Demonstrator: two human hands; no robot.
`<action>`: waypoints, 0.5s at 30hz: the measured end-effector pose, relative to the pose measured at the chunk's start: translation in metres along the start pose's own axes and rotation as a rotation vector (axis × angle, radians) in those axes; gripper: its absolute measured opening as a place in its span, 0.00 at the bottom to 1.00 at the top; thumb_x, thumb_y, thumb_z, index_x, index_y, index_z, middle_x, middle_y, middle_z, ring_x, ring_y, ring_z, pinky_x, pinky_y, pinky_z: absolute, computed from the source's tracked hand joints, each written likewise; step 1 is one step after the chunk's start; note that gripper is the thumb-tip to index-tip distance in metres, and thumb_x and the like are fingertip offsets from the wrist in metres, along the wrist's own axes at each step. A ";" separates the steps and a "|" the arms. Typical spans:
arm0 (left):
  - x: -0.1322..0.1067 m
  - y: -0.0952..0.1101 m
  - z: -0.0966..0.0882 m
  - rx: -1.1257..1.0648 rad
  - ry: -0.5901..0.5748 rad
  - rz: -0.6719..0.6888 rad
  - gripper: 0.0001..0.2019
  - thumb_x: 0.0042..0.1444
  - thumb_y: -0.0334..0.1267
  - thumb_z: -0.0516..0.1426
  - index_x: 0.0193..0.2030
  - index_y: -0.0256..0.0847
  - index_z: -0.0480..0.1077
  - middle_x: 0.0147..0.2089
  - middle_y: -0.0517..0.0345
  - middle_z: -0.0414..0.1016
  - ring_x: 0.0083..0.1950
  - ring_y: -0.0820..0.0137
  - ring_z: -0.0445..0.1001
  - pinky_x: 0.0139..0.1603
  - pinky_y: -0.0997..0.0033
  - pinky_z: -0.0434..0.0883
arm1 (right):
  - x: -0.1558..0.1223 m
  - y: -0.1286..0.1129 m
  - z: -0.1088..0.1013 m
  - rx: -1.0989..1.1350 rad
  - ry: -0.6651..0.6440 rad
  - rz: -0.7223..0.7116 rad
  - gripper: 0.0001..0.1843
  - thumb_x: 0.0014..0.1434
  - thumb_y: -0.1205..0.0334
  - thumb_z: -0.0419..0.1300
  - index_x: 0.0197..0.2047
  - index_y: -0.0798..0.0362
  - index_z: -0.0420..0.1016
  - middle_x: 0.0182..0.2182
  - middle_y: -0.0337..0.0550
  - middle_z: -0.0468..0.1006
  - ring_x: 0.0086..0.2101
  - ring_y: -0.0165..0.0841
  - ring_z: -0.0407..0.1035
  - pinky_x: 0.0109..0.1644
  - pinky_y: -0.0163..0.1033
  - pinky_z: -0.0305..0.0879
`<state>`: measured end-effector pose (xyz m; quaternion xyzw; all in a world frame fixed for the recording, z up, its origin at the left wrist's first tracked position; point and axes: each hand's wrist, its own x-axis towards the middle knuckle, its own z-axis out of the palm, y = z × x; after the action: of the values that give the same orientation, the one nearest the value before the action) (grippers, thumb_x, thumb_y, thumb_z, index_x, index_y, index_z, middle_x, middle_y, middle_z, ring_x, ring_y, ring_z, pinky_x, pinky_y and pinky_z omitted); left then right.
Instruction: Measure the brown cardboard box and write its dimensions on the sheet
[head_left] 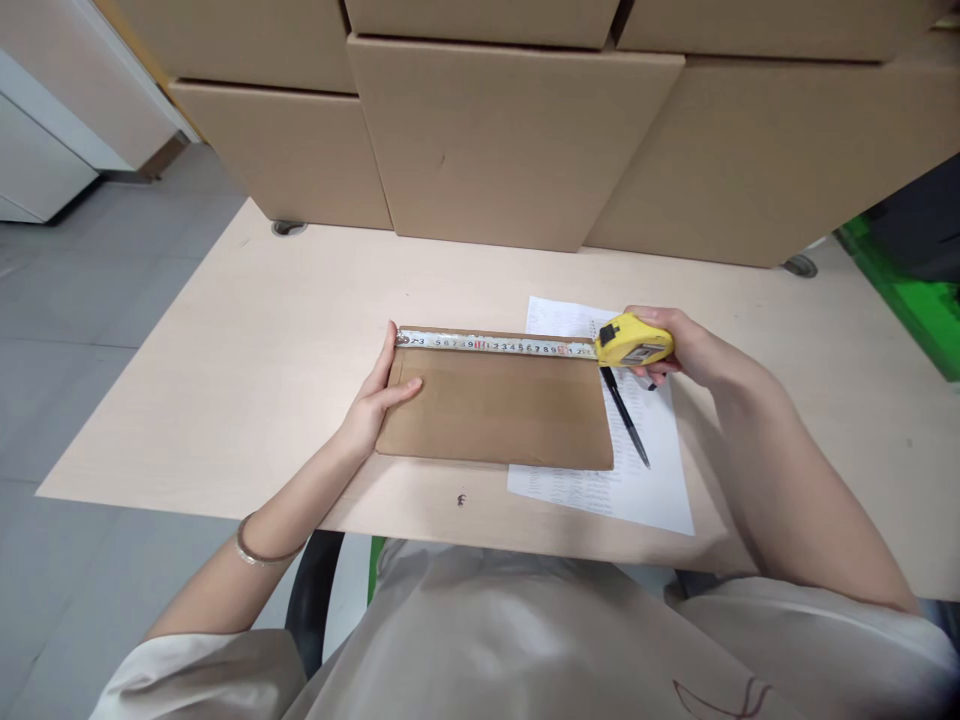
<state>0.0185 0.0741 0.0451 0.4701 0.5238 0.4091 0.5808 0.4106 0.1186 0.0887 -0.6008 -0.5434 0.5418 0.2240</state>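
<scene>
A flat brown cardboard envelope (499, 410) lies on the pale wooden desk (247, 370). My left hand (375, 400) rests on its left end, fingers spread, index finger pinning the hook of the tape blade (495, 346) at the far left corner. The blade runs along the envelope's far edge. My right hand (679, 348) is closed around the yellow tape measure case (634, 342) at the far right corner. A black pen (624, 415) lies on a printed sheet of paper (645, 470) under the envelope's right end.
Large cardboard boxes (510, 140) are stacked along the desk's far side. A green crate (911, 290) stands on the floor at the right. Grey floor lies to the left. A chair edge shows below the desk's near edge.
</scene>
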 end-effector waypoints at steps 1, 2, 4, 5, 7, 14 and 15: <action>0.000 0.000 0.000 -0.006 -0.002 -0.001 0.55 0.56 0.45 0.68 0.85 0.54 0.43 0.86 0.68 0.39 0.87 0.51 0.32 0.85 0.52 0.41 | -0.001 0.000 0.000 -0.001 -0.001 -0.003 0.22 0.71 0.48 0.50 0.31 0.52 0.71 0.19 0.42 0.72 0.15 0.28 0.62 0.19 0.34 0.54; 0.000 -0.001 0.000 -0.014 -0.006 -0.004 0.55 0.56 0.45 0.68 0.85 0.53 0.42 0.86 0.67 0.40 0.87 0.51 0.33 0.85 0.52 0.43 | -0.002 0.000 -0.001 -0.009 -0.001 -0.007 0.23 0.71 0.48 0.49 0.31 0.52 0.71 0.19 0.42 0.72 0.15 0.27 0.62 0.20 0.34 0.54; 0.001 -0.003 0.000 -0.035 -0.019 -0.013 0.56 0.56 0.46 0.68 0.85 0.55 0.41 0.87 0.66 0.40 0.87 0.49 0.34 0.85 0.49 0.46 | -0.005 -0.003 -0.002 -0.051 0.001 -0.021 0.23 0.72 0.49 0.49 0.30 0.52 0.71 0.20 0.42 0.72 0.16 0.27 0.62 0.20 0.34 0.54; 0.002 -0.004 -0.001 -0.047 -0.024 -0.015 0.56 0.56 0.46 0.68 0.85 0.56 0.40 0.87 0.66 0.39 0.87 0.48 0.35 0.85 0.48 0.47 | -0.007 -0.006 -0.003 -0.084 0.003 -0.031 0.22 0.72 0.51 0.50 0.31 0.52 0.71 0.20 0.42 0.73 0.17 0.26 0.62 0.20 0.34 0.55; 0.004 -0.008 -0.001 -0.075 -0.022 -0.017 0.59 0.55 0.46 0.69 0.85 0.58 0.37 0.87 0.66 0.37 0.87 0.47 0.36 0.84 0.47 0.49 | -0.011 -0.014 -0.003 -0.139 0.007 -0.060 0.20 0.72 0.53 0.51 0.31 0.52 0.71 0.21 0.41 0.73 0.17 0.26 0.63 0.21 0.34 0.55; 0.007 -0.016 -0.002 -0.179 -0.007 -0.072 0.60 0.51 0.46 0.72 0.85 0.51 0.44 0.85 0.52 0.51 0.83 0.43 0.54 0.81 0.46 0.58 | 0.000 -0.065 0.040 -0.158 -0.097 -0.254 0.23 0.68 0.41 0.57 0.34 0.52 0.75 0.22 0.40 0.73 0.19 0.28 0.63 0.22 0.35 0.55; 0.007 -0.015 -0.001 -0.193 -0.017 -0.072 0.59 0.51 0.45 0.72 0.84 0.49 0.46 0.83 0.49 0.56 0.82 0.41 0.58 0.80 0.45 0.61 | 0.005 -0.075 0.052 -0.184 -0.106 -0.265 0.24 0.66 0.39 0.59 0.34 0.52 0.75 0.23 0.41 0.74 0.21 0.28 0.64 0.23 0.36 0.56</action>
<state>0.0178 0.0778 0.0284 0.3960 0.4936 0.4326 0.6421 0.3322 0.1291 0.1344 -0.5123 -0.6764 0.4863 0.2086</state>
